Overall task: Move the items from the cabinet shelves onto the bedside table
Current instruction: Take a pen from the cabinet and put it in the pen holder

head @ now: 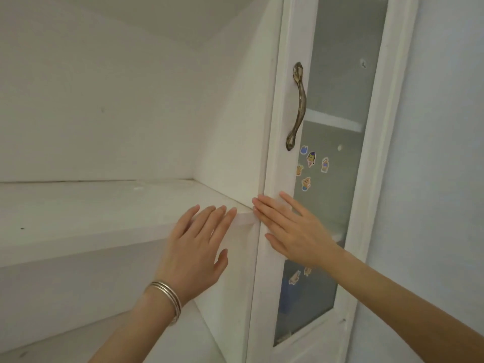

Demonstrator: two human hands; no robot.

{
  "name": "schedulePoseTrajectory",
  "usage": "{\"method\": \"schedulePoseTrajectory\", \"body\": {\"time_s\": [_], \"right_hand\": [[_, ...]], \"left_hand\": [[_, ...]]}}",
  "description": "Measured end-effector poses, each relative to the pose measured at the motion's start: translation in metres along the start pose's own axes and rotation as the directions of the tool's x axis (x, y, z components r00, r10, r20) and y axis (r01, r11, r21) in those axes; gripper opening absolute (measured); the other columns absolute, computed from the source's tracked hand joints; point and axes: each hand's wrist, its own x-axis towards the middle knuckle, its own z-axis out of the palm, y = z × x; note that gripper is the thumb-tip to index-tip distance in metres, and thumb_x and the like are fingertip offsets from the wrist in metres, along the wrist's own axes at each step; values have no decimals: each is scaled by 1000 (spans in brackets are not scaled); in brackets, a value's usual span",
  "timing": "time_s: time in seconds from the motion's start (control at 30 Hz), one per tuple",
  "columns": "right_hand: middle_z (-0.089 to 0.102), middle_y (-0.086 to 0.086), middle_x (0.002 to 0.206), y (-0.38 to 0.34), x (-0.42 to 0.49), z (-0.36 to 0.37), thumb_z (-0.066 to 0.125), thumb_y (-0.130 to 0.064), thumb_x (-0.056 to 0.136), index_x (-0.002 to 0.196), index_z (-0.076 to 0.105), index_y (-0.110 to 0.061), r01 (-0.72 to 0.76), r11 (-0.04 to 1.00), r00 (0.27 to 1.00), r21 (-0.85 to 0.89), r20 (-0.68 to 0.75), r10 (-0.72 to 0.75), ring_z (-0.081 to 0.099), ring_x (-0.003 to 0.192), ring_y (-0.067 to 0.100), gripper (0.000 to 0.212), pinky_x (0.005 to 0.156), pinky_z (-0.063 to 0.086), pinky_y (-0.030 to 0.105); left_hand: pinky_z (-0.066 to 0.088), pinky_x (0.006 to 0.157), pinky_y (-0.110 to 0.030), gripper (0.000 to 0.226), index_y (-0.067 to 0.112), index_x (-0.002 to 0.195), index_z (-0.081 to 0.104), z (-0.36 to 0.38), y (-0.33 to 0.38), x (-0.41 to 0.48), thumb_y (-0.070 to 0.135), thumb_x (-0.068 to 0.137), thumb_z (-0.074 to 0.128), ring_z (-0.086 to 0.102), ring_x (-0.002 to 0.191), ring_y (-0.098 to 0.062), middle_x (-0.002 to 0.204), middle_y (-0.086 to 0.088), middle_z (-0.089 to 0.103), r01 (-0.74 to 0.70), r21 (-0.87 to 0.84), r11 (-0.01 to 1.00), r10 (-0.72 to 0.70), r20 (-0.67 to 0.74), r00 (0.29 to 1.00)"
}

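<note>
A person's left hand point(199, 247) is raised at the right end of a white cabinet shelf point(91, 213), its fingers point(207, 218) straight and slightly spread, holding nothing. The fingertips lie over the shelf's front edge, though whether they touch it cannot be told. Thin silver bangles point(167, 299) circle that wrist. The right hand point(293, 231) lies flat against the white frame of the cabinet door point(275, 158), fingers point(272, 208) straight and close together, also holding nothing. Their tips reach the door's inner edge, just beside the shelf's right end and near the left fingertips. Higher on the frame is a curved, bronze-coloured handle point(297, 106), upright. The door's frosted glass pane point(340, 74) carries small cartoon stickers point(311, 159) just above the right hand and more below it. Behind the glass, low down, is a blurred blue shape point(290, 302) that cannot be made out. A pale wall point(445, 153) stands to the right of the door.
</note>
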Motion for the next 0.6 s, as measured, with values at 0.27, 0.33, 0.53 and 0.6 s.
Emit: {"method": "schedulePoseTrajectory", "body": {"time_s": [0.27,0.33,0.53,0.6], "right_hand": [[50,12,136,19,-1,4,46,-26,94,128,54,-4,146,983,983,-112,-97,-158,39,132,21,41,100,34,49],[56,11,130,20,1,0,46,-28,94,121,59,-5,174,972,977,-155,-94,-190,45,127,20,38,96,35,46],[67,4,105,31,-4,-18,46,-29,91,97,67,-9,246,943,936,-223,-199,-291,59,109,17,29,85,32,38],[68,2,92,31,-11,-29,49,-27,89,88,68,-12,215,953,919,-213,-285,-271,61,95,17,25,80,33,37]], "left_hand": [[26,110,-41,65,11,138,46,-2,-3,1,31,76,53,51,116,-25,129,-7,56,-7,56,998,7,-4,1000],[24,111,-41,65,12,137,47,-3,-1,1,31,76,54,51,116,-25,128,-6,56,0,52,999,0,-1,1000],[24,110,-40,65,12,136,48,-5,0,1,30,74,55,51,116,-24,127,-6,57,22,18,1000,-23,16,1000],[24,110,-41,65,12,137,47,-4,0,1,32,75,53,51,116,-25,128,-7,56,25,11,1000,-25,32,999]]}}
